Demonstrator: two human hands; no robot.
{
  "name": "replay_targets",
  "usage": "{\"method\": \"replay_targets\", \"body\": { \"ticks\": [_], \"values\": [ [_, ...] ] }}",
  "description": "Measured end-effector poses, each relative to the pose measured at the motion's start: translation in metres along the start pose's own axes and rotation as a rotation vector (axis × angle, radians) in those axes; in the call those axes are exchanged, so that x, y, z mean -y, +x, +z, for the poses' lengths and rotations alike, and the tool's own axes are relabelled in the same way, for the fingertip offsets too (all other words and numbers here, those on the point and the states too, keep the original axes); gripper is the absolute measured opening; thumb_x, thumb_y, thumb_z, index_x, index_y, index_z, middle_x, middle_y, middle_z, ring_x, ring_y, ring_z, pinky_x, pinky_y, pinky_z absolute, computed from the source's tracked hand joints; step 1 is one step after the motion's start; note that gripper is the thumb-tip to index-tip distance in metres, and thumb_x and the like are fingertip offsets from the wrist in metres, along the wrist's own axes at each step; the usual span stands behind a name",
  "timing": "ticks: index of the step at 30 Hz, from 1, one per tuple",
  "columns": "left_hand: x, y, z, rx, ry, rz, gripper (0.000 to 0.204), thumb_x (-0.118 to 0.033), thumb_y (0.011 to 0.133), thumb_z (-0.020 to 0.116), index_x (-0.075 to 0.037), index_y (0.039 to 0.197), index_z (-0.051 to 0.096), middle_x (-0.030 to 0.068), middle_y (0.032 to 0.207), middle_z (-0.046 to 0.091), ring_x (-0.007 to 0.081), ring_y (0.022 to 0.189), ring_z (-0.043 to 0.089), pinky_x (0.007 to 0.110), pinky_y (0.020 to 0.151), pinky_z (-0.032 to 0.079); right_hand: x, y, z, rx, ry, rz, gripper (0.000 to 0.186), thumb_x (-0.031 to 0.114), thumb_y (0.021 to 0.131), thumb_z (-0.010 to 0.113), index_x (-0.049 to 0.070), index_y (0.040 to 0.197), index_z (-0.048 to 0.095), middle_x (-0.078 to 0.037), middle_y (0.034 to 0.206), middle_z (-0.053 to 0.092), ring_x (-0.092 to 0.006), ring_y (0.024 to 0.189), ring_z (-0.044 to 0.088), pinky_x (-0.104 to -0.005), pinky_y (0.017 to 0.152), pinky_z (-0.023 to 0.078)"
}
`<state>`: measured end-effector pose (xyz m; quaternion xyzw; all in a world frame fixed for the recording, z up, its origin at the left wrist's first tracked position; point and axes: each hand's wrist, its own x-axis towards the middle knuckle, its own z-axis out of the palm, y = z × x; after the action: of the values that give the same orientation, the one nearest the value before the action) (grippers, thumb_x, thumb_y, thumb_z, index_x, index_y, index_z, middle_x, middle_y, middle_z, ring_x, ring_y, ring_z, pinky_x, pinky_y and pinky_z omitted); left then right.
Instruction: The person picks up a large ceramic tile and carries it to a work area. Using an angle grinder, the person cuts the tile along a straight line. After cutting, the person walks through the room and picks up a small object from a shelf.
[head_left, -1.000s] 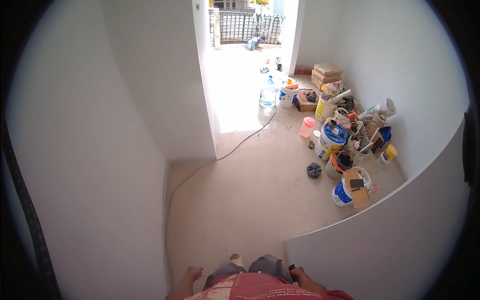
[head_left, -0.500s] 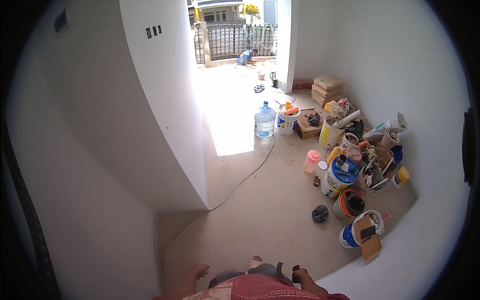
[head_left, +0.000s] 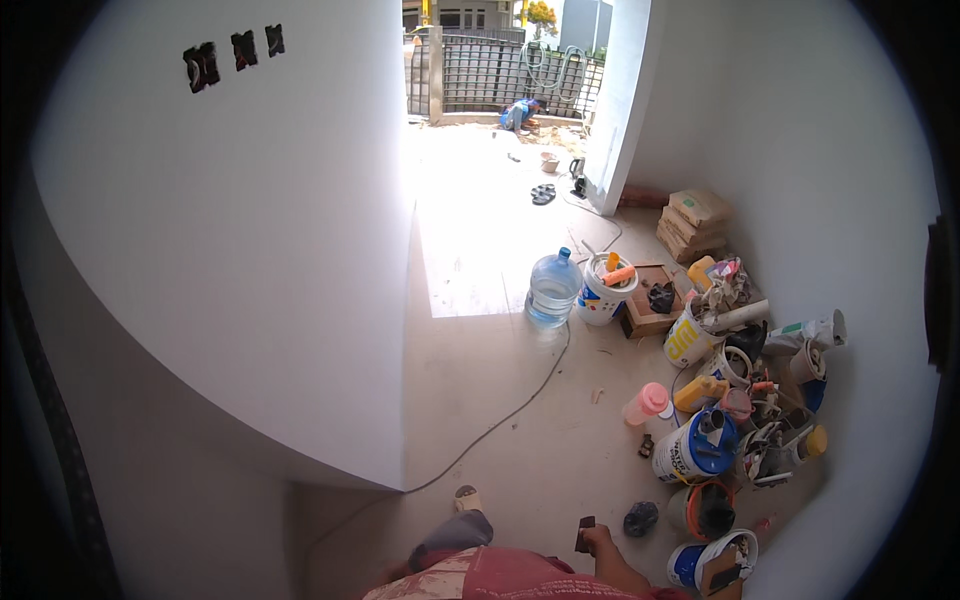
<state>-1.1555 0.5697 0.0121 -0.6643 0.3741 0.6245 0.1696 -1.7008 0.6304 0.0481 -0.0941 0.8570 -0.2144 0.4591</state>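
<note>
My right hand [head_left: 600, 543] is at the lower middle, in front of my red shirt. Its fingers are closed round a dark flat object [head_left: 584, 535], which sticks up from the grip; its kind I cannot make out. To the right of that hand, a black plastic bundle [head_left: 641, 519] lies on the floor. My left hand does not show; only a sliver of skin appears beside the shirt's left edge. One foot in a light sandal [head_left: 467, 498] is stepping forward on the tiles.
Buckets, a blue-lidded pail [head_left: 712, 455] and a pink jug [head_left: 647, 403] crowd the right wall. A water bottle [head_left: 555, 290] stands by the sunlit doorway. A cable [head_left: 510, 418] crosses the floor. Stacked sacks [head_left: 693, 222] sit at the back right. Outside, a person [head_left: 520, 114] crouches by the fence.
I have moved forward, so the wall on the left, the bottle and the buckets look nearer. My right hand has swung forward with the dark object. My left hand has dropped from sight.
</note>
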Motion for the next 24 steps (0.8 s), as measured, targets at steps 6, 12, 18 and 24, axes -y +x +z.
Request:
{"method": "replay_targets", "body": {
  "ticks": [6,12,18,24],
  "values": [
    [-0.207,0.047,-0.151,-0.22,-0.179,0.168,0.037,-0.033,0.087,0.066,-0.003,0.108,0.063,0.0037,0.088,0.065,0.0155,0.076,0.063,0.034,0.06,0.049,0.056,0.033,0.009,0.085,-0.544,0.132,0.051,0.043,0.078,0.061,0.002,0.108,0.067,-0.018,0.108,0.068,-0.03,0.109,0.063,-0.0354,0.093,0.048],
    [-0.382,0.08,-0.245,-0.343,-0.361,0.413,0.038,-0.031,0.083,0.064,0.003,0.101,0.065,0.0086,0.081,0.066,0.0178,0.064,0.061,0.032,0.057,0.049,0.141,0.11,0.013,0.085,-0.542,0.116,0.045,0.037,0.084,0.056,0.003,0.111,0.066,-0.018,0.11,0.067,-0.0292,0.106,0.064,-0.0323,0.094,0.046],
    [-0.44,0.132,-0.273,-0.118,-0.527,0.006,0.031,-0.023,0.085,0.066,-0.002,0.106,0.058,0.0092,0.092,0.064,0.0205,0.077,0.063,0.033,0.06,0.05,0.305,0.233,0.038,0.144,-0.461,0.124,0.042,0.03,0.081,0.062,-0.003,0.107,0.064,-0.02,0.104,0.068,-0.0286,0.097,0.066,-0.0341,0.082,0.051],
    [-0.496,0.126,-0.317,-0.043,-0.123,-0.032,0.027,-0.021,0.084,0.067,-0.002,0.102,0.058,0.0096,0.089,0.065,0.0227,0.08,0.066,0.036,0.062,0.052,0.633,0.271,0.081,0.123,-0.337,-0.303,0.038,0.024,0.077,0.072,-0.001,0.105,0.067,-0.017,0.096,0.069,-0.0271,0.084,0.068,-0.0393,0.072,0.053]
  ]
}}
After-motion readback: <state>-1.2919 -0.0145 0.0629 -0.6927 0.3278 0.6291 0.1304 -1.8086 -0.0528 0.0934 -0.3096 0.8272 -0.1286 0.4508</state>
